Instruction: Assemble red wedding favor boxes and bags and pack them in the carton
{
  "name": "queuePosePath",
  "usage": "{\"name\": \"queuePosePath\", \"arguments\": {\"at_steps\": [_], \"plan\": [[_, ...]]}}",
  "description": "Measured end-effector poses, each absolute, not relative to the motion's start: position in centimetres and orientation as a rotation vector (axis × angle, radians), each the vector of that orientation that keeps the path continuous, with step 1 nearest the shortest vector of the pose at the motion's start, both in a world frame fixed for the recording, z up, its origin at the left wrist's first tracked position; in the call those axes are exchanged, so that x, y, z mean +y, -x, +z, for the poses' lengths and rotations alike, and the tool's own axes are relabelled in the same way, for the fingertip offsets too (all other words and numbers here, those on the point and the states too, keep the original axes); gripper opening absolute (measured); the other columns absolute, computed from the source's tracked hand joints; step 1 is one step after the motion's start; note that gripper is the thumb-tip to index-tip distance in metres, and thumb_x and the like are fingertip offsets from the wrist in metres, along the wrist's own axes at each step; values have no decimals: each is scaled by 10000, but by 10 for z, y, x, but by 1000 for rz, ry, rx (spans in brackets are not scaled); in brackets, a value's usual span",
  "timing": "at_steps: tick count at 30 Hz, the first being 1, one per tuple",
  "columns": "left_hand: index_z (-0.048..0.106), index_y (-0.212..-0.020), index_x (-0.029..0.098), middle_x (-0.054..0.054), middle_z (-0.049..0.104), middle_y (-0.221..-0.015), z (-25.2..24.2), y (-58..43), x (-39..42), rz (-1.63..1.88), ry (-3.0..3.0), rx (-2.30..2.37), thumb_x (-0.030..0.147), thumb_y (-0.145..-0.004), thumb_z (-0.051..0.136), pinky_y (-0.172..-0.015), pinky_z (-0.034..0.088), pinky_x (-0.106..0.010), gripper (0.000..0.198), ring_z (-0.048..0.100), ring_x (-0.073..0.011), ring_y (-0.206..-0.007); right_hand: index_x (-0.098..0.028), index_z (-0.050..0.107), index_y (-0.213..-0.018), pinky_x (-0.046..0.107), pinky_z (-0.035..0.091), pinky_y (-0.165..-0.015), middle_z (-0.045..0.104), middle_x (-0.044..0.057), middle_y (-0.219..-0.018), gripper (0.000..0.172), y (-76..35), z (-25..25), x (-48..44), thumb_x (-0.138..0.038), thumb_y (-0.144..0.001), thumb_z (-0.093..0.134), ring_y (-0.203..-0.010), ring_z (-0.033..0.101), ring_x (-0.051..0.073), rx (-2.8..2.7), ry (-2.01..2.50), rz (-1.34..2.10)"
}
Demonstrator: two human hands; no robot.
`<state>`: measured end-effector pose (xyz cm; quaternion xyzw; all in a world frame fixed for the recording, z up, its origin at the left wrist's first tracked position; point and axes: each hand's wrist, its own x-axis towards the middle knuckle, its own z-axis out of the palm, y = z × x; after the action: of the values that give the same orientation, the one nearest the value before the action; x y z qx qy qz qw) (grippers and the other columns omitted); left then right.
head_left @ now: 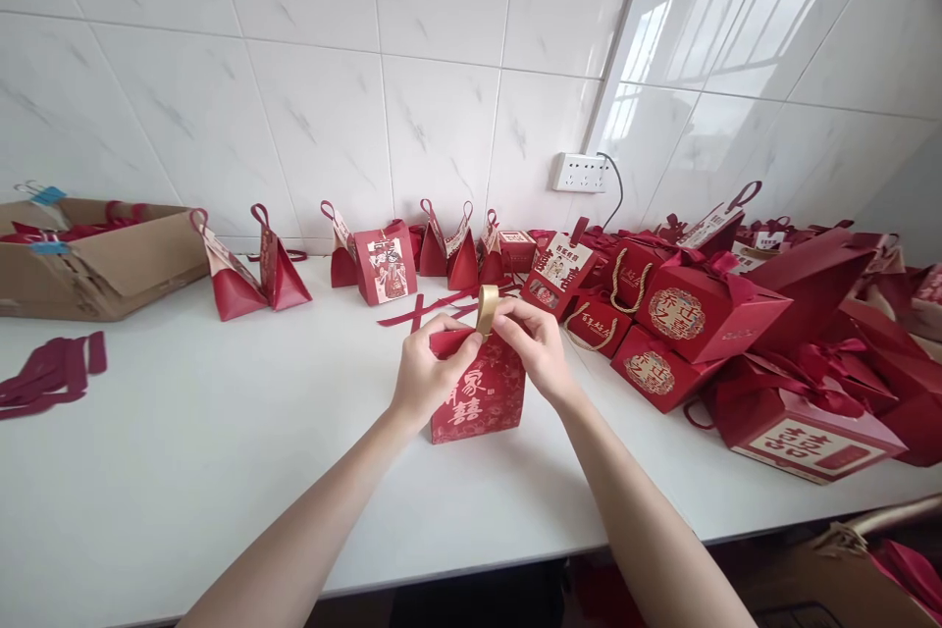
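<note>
A red gift box [478, 402] with pale pink characters stands upright on the white table, in front of me. A loop of gold ribbon [487, 308] rises from its top edge. My left hand [440, 366] pinches the base of the loop and the box top from the left, thumb in front. From the right, my right hand [536, 343] has its thumb and fingertips pressed together at the ribbon's side; its lower fingers rest by the box's top right edge.
Many red boxes [706, 314] are piled at the right. Small looped boxes [387, 265] line the tiled wall. A cardboard box [110, 260] and dark red ribbons [55, 373] are at the left. Cut ribbon strips [401, 316] lie behind my hands. A power socket [581, 173] is on the wall.
</note>
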<state>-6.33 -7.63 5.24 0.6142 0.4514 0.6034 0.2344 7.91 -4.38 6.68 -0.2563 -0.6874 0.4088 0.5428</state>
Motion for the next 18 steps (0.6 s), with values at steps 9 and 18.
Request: {"name": "queuePosePath", "arguments": {"at_steps": [9,18], "plan": [[622,-683,194,-6,640,-690,51,64,-78,1690,-1677,1241,332,-752,623,-627,501,-262,155,605,-157,-652,-183,589,-726,255,439,-619,611,7,-748,120,-85,72,-43,-302,-735,589,-673,560,138,-1771,722,997],[621,-707,192,-5,642,-713,50,62,-79,1727,-1653,1291,334,-756,627,-666,485,-256,151,606,-155,-684,-199,577,-797,309,487,-763,633,15,-811,69,-79,62,-38,-203,-728,568,-780,600,165,-1810,719,692]]}}
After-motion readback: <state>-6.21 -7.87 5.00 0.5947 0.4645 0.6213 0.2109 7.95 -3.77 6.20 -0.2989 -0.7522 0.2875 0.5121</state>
